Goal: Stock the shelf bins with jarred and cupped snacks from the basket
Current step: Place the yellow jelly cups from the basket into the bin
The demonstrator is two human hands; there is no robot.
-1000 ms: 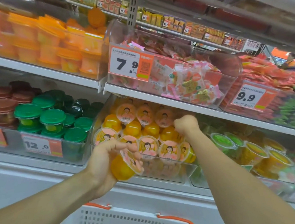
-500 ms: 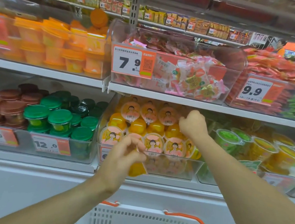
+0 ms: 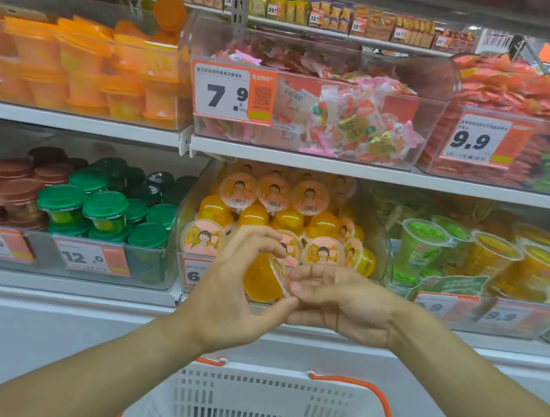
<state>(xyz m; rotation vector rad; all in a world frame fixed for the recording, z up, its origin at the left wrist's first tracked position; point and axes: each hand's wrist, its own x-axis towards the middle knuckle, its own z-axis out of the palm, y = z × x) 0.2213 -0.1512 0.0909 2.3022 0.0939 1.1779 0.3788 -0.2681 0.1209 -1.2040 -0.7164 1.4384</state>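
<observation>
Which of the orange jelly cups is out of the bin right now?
The orange jelly cup held between the left hand and right hand; the others sit stacked inside the bin.

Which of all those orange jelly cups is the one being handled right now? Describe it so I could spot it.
Find the lower shelf's middle clear bin, stacked with orange jelly cups bearing a cartoon girl on the lid. Just in front of it, above the white basket, the left hand and right hand meet around one orange cup. Unlike the stacked ones, it is outside the bin, tilted with its lid turned rightward.
</observation>
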